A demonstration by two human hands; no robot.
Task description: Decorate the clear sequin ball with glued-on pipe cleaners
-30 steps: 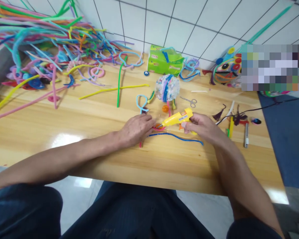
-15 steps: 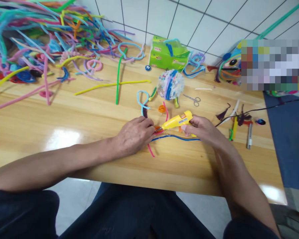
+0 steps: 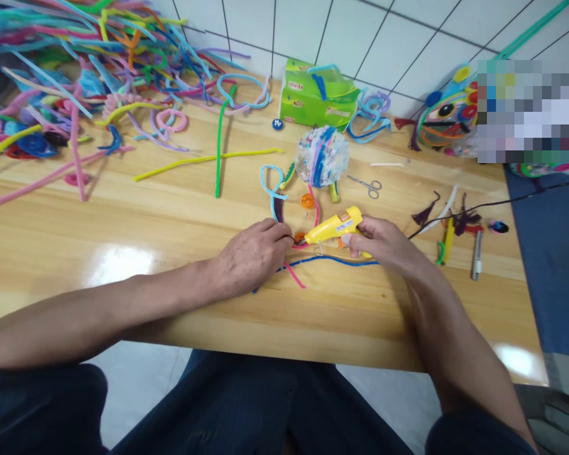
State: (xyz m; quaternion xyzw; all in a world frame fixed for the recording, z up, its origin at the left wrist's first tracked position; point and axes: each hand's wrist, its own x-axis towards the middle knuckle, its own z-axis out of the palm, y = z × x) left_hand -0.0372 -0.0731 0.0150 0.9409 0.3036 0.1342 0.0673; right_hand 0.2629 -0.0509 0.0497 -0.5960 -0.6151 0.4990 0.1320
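Note:
In my closed right hand point(image 3: 384, 243) is a yellow hot glue gun point(image 3: 334, 225), its nozzle pointing left. The tip meets a small round orange piece point(image 3: 299, 237), which my left hand point(image 3: 258, 256) pinches at its edge; the fingertips are partly hidden. A pink pipe cleaner point(image 3: 294, 275) comes out from under that hand. Below the gun, a blue pipe cleaner point(image 3: 334, 258) runs along the table. Just beyond my left fingers lie a dark tassel point(image 3: 278, 207) and a looped light-blue pipe cleaner point(image 3: 271, 183). Another round orange piece point(image 3: 307, 201) lies behind the nozzle.
A decorated clear ball point(image 3: 322, 157) stands ahead, with small scissors point(image 3: 372, 188) beside it. Behind is a green packet point(image 3: 315, 98). Many pipe cleaners point(image 3: 118, 50) pile up at the left. A utility knife point(image 3: 477, 256) and a black cord point(image 3: 502, 201) lie at the right.
The glue gun has shifted slightly up and left in view, its nozzle still at the orange piece. The pink pipe cleaner's free end has swung a little to the right.

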